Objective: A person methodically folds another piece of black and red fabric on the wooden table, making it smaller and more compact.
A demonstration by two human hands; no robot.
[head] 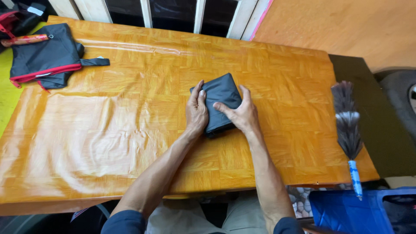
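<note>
Both hands press on a dark grey fabric piece, folded into a compact rectangle point(219, 103), which lies flat near the centre of the orange wood-pattern surface under a clear glossy plastic cover point(108, 130).

The left hand point(196, 113) rests along the fabric's left edge, fingers straight and together, thumb side up against the fold. The right hand point(243, 113) lies on the fabric's right side, fingers spread, forefinger reaching across the top layer. Neither grip is closed round anything: both are open, palms down, flattening rather than clutching.

Judging by the shape, the folding looks far along. The piece is already down to a small, thick packet w/ neat edges, approx. squared off. What seems left is at most a last crease or smoothing, then setting it aside; can't tell if another fold is due.

Well left of the folded piece, at the surface's far corner, a second dark grey garment w/ red trim and a strap point(45, 56) lies loose and unfolded, so more work of the same kind may remain. Well right of the packet, off the surface's edge, a grey-and-white feather duster w/ blue handle point(348, 130) lies on a dark mat point(381, 130), and below that sits a blue plastic crate point(346, 212).
</note>
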